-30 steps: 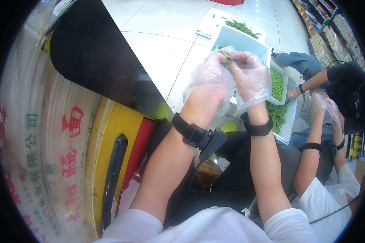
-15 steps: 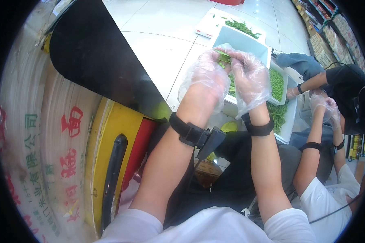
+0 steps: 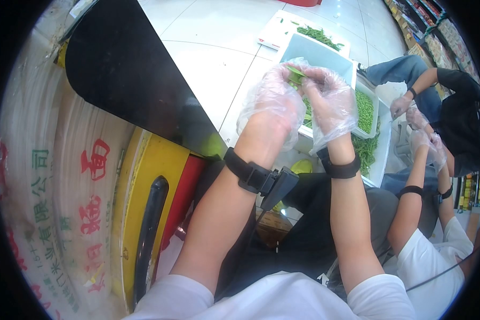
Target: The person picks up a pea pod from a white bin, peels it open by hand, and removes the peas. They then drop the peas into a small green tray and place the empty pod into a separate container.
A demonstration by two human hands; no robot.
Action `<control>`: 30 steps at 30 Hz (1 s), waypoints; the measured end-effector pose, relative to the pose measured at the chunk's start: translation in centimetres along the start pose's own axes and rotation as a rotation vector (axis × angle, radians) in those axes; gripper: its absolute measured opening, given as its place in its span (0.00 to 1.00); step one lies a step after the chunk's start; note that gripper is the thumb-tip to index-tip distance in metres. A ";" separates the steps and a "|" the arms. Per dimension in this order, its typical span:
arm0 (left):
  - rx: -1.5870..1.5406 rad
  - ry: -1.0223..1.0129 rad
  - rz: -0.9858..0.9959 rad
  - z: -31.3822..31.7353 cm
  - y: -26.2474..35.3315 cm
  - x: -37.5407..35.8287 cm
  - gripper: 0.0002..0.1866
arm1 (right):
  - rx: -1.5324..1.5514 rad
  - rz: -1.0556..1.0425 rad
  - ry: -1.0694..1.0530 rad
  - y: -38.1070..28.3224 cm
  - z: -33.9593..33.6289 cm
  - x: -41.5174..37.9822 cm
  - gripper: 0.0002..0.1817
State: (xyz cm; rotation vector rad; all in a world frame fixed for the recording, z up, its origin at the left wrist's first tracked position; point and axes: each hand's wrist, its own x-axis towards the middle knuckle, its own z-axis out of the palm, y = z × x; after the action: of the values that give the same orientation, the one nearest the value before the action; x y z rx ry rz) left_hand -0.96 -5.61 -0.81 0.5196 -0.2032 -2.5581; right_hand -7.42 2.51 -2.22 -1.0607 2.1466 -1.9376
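Observation:
My left hand (image 3: 274, 90) and my right hand (image 3: 329, 95), both in clear plastic gloves, meet over a white foam box (image 3: 325, 52). Between them is a green pea pod (image 3: 295, 74), its flat end standing up past the left fingers. My left hand is closed on the pod. The right fingers are closed too and pinch at its near side, partly hidden by the loose glove film. Small round peas seem to show just below the pod. More green pods (image 3: 308, 114) lie in the box below my wrists.
Right of my hands, shelled peas (image 3: 365, 109) fill a white container, with pods (image 3: 367, 152) in a bigger foam box beneath. A foam lid (image 3: 274, 32) holds more pods (image 3: 320, 37). Two co-workers' gloved hands (image 3: 410, 112) work at right. A black panel (image 3: 128, 69) juts in from the left.
My hands stay in nearly the same place, with the pod turned slightly between the fingers. At right, the dark-sleeved co-worker's arm and hands have shifted, now apart.

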 end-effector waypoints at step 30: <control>-0.086 -0.061 0.030 0.4 0.1 -1.0 0.24 | -0.025 -0.124 0.158 -0.1 -0.9 -0.1 0.09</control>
State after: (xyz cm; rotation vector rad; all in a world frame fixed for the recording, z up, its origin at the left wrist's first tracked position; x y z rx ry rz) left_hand -0.27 -5.15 -0.14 0.4032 -0.1213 -2.5425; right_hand -7.72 3.31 -1.94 -1.1043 2.2405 -2.1209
